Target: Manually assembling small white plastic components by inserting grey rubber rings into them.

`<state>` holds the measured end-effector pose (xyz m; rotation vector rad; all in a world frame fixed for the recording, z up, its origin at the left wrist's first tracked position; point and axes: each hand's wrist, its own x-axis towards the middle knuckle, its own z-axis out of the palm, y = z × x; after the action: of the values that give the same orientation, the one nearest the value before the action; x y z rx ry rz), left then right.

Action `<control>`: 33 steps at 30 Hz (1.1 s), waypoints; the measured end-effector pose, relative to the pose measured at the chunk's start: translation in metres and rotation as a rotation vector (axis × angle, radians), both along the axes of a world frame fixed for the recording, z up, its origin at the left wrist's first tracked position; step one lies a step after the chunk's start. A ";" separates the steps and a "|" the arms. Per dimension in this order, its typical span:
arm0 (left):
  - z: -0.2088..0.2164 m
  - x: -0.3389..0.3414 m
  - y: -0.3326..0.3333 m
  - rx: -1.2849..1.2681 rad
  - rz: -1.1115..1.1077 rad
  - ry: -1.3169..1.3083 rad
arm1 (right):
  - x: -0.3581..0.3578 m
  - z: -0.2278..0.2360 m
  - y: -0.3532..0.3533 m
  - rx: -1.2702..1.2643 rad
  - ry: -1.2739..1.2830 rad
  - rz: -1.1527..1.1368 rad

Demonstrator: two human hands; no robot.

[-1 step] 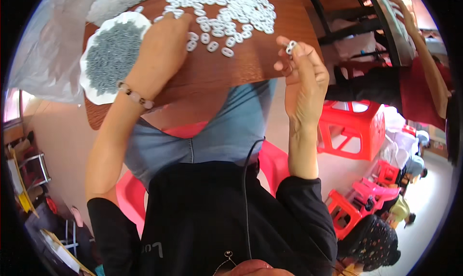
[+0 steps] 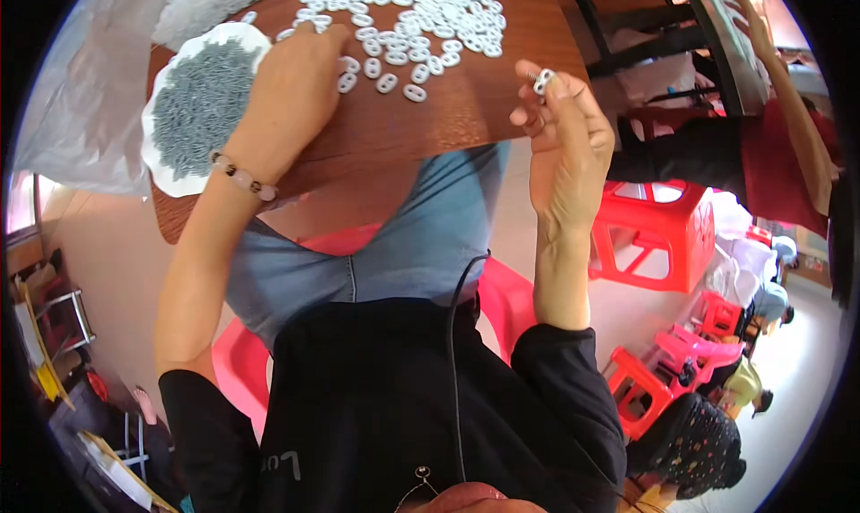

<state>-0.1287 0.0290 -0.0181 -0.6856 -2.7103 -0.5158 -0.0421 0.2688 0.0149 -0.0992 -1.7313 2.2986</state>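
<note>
A brown wooden surface (image 2: 430, 119) fills the top, its far side cut off by the rim. At 10 o'clock a clear plastic bag (image 2: 81, 92) hangs beside it. A white dish (image 2: 175, 177) full of tiny grey bits sits on the surface at 10 o'clock. At 12 o'clock lies a heap of small white rings (image 2: 421, 11). Red stools (image 2: 654, 231) stand at 3 o'clock. The left hand (image 2: 291, 92) lies palm down, fingers curled on the heap's edge. The right hand (image 2: 569, 146) is raised, pinching one small white ring (image 2: 542, 81) in its fingertips. That ring is too small to see well.
</note>
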 end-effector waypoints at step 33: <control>0.030 0.020 -0.028 1.258 -0.036 -0.650 | 0.003 -0.004 -0.004 0.003 -0.009 0.026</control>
<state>-0.1086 0.0012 0.0121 -0.1841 -2.0955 -2.4232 -0.0387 0.2647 0.0114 -0.0872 -1.7498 2.3171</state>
